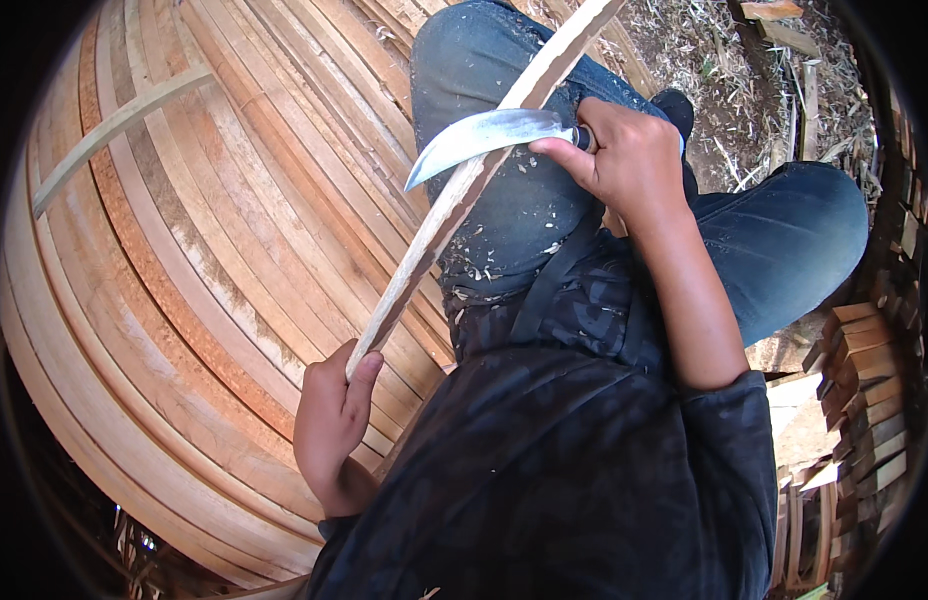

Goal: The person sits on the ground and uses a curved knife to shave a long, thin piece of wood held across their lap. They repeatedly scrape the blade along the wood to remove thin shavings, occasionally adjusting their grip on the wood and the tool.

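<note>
- Right hand (629, 160): fist wrapped tight around the handle of a knife (484, 135); thumb lies along the back of the blade near its base. Handle almost wholly hidden inside the fist.
- Knife: broad, curved steel blade, tip pointing to the person's left, edge laid across the strip (454, 210) over the left thigh.
- Left hand (329, 420): fingers curled shut around the near end of the strip, thumb up along it, beside the left hip.
- Strip: long, thin, pale slat of wood or bamboo; runs slantwise from the left hand up across the lap and out past the top of the view. Far end not visible.
- Handling, judged: light, springy along its length, likely to bow if held by one end only; freshly cut edges probably splintery. Best held near the end, well below the blade, with the thigh as a rest.
- Shavings (504, 235): small pale chips scattered on the jeans (784, 240).
- Slats (184, 250): large stack of similar long pieces to the left; shorter stacked blocks (864, 370) to the right.
</note>
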`<state>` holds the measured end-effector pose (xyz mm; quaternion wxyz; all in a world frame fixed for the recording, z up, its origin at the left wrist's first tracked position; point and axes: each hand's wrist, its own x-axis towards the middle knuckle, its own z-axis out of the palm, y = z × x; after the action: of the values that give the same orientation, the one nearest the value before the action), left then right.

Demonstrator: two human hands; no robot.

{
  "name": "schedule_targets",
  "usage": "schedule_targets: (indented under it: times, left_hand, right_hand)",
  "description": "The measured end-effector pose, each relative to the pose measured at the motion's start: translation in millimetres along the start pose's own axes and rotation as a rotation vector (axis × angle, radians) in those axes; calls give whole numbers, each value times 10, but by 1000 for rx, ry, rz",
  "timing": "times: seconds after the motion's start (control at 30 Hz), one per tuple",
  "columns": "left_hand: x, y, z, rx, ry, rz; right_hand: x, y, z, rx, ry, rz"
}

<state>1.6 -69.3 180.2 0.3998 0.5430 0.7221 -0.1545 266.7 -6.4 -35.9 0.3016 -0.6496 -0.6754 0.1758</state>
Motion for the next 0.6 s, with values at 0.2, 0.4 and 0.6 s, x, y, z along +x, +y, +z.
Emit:
schedule_targets:
  times: [0.2, 0.4, 0.6]
  left_hand:
    - [-37, 6, 139, 9, -69, 67]
    - [59, 3, -33, -30, -79, 11]
    - [38, 5, -8, -37, -61, -22]
  right_hand:
    - [92, 1237, -540, 33, 115, 750]
    - [55, -40, -439, 50, -105, 336]
    - [63, 24, -189, -52, -130, 102]
